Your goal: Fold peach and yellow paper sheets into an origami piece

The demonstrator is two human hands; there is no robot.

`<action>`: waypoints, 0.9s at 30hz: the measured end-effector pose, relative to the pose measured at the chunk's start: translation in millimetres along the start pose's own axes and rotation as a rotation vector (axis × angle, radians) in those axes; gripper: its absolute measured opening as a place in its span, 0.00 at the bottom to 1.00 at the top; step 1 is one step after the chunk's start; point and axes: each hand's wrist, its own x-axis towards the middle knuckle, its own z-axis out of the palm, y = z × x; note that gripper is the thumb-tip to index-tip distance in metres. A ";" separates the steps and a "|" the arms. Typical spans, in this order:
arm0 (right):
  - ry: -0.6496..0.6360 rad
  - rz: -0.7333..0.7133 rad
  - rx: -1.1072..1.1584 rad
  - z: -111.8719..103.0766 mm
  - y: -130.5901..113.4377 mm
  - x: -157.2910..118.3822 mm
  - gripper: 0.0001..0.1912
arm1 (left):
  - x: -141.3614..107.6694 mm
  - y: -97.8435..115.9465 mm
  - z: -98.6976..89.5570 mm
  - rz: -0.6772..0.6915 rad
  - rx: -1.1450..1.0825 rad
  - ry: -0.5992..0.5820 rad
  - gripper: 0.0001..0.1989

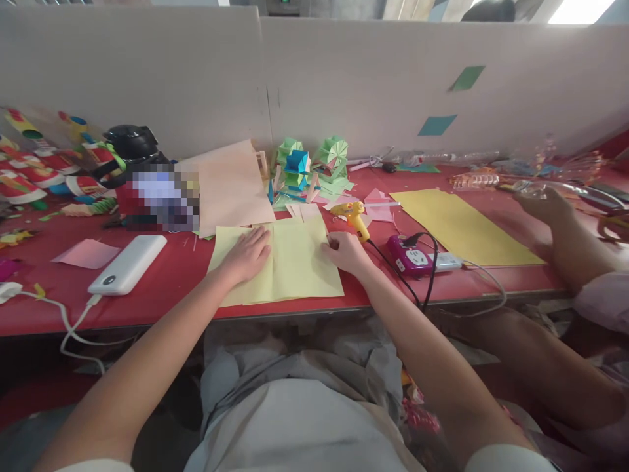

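Observation:
A pale yellow sheet of paper (pixel 304 262) with a crease down it lies on the red table in front of me, with more yellow paper showing under its left part. My left hand (pixel 249 254) rests flat on the left part, fingers stretched out. At the right edge, my right hand (pixel 348 252) has its fingers curled, thumb and forefinger closed on the paper's rim. Just beyond that hand lies a yellow glue gun (pixel 354 217), its black cord running toward a purple power strip (pixel 410 255).
Left of the paper lie a white power bank (pixel 128 265) and pink paper (pixel 86 253). Folded green paper shapes (pixel 334 154) and a large beige sheet (pixel 236 190) sit behind. Rightward are a yellow sheet (pixel 466 226) and another person's hand (pixel 548 206). A partition (pixel 147 78) stands behind.

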 end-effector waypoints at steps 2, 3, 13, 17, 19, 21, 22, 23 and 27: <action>-0.005 -0.003 0.025 -1.0 0.1 -0.7 0.14 | -0.5 -0.4 0.5 0.000 0.003 -0.002 0.31; -0.007 -0.003 0.040 -1.9 -0.1 -1.2 0.14 | -0.9 -0.6 0.6 -0.001 0.004 -0.003 0.31; -0.084 0.021 0.230 -10.7 -3.4 -4.9 0.24 | -1.3 4.7 -4.8 0.034 0.108 0.226 0.25; -0.128 0.010 0.223 -7.7 1.5 -3.5 0.22 | -12.7 13.8 -13.1 -0.007 0.109 0.247 0.23; -0.092 0.014 0.190 -6.3 2.3 -2.3 0.23 | -23.2 19.3 -15.6 -0.026 0.099 0.182 0.24; -0.064 0.022 0.159 -6.4 1.4 -1.1 0.24 | -32.7 22.8 -14.9 -0.010 0.103 0.095 0.26; -0.066 0.026 0.151 -7.2 0.5 -0.6 0.25 | -36.0 23.4 -13.4 -0.004 0.099 0.057 0.27; -0.078 0.029 0.144 -8.5 -0.5 -0.2 0.25 | -38.2 23.3 -11.2 -0.005 0.091 0.028 0.28; -0.211 0.019 0.092 -16.6 -4.1 0.1 0.25 | -38.5 18.8 -2.2 -0.038 0.042 -0.020 0.32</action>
